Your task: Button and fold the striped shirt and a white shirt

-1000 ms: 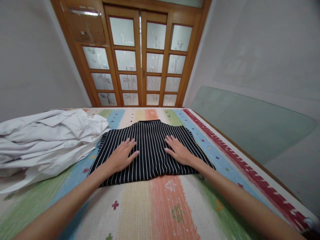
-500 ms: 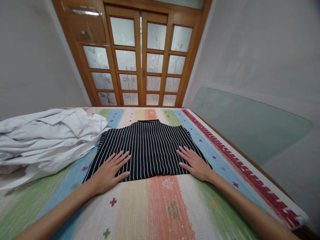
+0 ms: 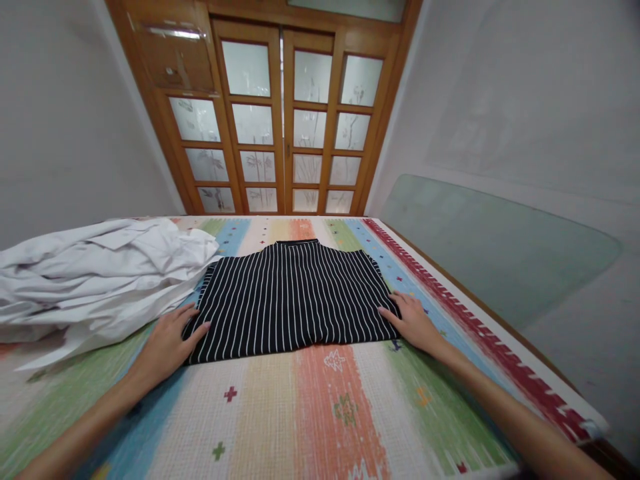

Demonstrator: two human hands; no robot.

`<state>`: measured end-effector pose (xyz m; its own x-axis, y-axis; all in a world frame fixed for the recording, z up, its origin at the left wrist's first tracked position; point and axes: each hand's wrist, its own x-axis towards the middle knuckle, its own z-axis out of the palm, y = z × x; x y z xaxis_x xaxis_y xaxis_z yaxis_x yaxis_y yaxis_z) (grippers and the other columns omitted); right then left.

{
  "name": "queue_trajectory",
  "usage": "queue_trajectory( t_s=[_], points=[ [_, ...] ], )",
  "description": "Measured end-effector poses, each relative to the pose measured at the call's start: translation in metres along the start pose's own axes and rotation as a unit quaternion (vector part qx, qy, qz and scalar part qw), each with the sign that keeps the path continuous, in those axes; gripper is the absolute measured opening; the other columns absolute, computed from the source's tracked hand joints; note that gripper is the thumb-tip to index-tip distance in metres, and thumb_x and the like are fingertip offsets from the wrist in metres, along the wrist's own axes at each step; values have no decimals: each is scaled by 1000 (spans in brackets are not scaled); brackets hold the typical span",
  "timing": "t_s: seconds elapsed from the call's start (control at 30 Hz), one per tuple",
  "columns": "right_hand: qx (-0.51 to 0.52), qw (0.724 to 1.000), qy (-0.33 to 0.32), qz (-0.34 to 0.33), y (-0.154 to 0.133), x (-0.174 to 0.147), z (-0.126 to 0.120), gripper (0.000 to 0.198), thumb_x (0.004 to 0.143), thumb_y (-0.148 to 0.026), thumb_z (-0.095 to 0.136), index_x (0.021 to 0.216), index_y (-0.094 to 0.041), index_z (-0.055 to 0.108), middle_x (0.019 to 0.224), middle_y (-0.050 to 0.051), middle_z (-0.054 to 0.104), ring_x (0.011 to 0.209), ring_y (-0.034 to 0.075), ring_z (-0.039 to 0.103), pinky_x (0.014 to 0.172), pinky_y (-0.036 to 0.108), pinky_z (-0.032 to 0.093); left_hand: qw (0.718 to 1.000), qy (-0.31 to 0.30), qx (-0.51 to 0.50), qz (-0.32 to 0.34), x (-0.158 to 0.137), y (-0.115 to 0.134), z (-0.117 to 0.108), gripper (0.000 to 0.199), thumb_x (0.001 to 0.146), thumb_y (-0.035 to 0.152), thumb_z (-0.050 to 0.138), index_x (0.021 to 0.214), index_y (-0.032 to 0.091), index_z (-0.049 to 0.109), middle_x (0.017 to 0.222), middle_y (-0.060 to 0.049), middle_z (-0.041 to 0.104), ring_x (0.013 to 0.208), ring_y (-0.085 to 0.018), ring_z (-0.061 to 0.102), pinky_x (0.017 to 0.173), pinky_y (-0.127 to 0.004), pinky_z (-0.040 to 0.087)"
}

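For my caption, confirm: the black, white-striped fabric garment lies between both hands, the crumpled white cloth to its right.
Wrong side: the head view shows the crumpled white cloth left of the black, white-striped fabric garment, which does lie between the left hand and right hand.

Left hand (image 3: pixel 167 339) and right hand (image 3: pixel 414 325) have moved outward to the shirt's (image 3: pixel 295 297) sides.
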<state>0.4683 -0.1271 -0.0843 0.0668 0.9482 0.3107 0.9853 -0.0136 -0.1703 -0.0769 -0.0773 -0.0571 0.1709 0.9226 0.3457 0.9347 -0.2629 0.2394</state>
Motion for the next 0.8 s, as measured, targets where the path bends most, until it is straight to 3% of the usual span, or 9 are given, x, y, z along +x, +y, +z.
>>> queue_trajectory(
  t_s=[0.07,0.17,0.27,0.37,0.47,0.57,0.8],
  points=[
    [-4,999,7,31,-3,8,-8,50,90,-54,45,111,-13,66,115,18,65,111,33,58,98,45,42,999,-16,-5,-31,8,5,-10,56,81,63,40,99,18,66,115,-15,68,112,-32,60,103,-46,42],
    [4,995,-22,95,-11,17,-21,39,89,-49,49,100,-15,65,93,13,69,91,27,64,80,36,47,993,-65,-6,-96,20,15,-24,56,79,61,38,101,16,64,97,-14,71,96,-31,66,87,-41,50],
    [-23,987,-61,145,-22,15,-32,40,93,-48,45,107,-13,60,87,12,70,84,26,67,72,33,46,983,-117,19,-137,23,23,-31,61,81,62,32,103,14,62,83,-13,71,83,-31,69,73,-39,51],
    [-97,975,-86,178,-36,4,-41,50,97,-53,36,113,-11,56,86,17,71,84,30,69,70,36,47,975,-144,94,-140,14,32,-32,64,86,62,23,91,14,65,80,-18,71,84,-36,69,72,-42,49],
    [-167,965,-96,175,-48,-7,-46,56,98,-55,30,105,-9,62,86,22,71,83,34,70,70,39,49,964,-144,188,-120,1,46,-30,68,91,59,18,87,12,67,77,-22,70,82,-40,68,71,-44,48],
    [-208,964,-96,137,-52,-11,-46,56,99,-51,31,95,-10,68,86,23,71,82,34,71,69,39,50,954,-122,257,-93,-8,56,-28,64,94,52,18,99,9,66,78,-22,70,81,-39,69,67,-41,49],
    [-234,963,-86,102,-39,-12,-45,60,99,-53,34,87,-10,74,85,23,72,81,33,72,66,35,49,954,-127,265,-58,-9,46,-26,58,96,47,20,121,8,55,76,-20,71,78,-37,70,61,-37,46]
  ],
)
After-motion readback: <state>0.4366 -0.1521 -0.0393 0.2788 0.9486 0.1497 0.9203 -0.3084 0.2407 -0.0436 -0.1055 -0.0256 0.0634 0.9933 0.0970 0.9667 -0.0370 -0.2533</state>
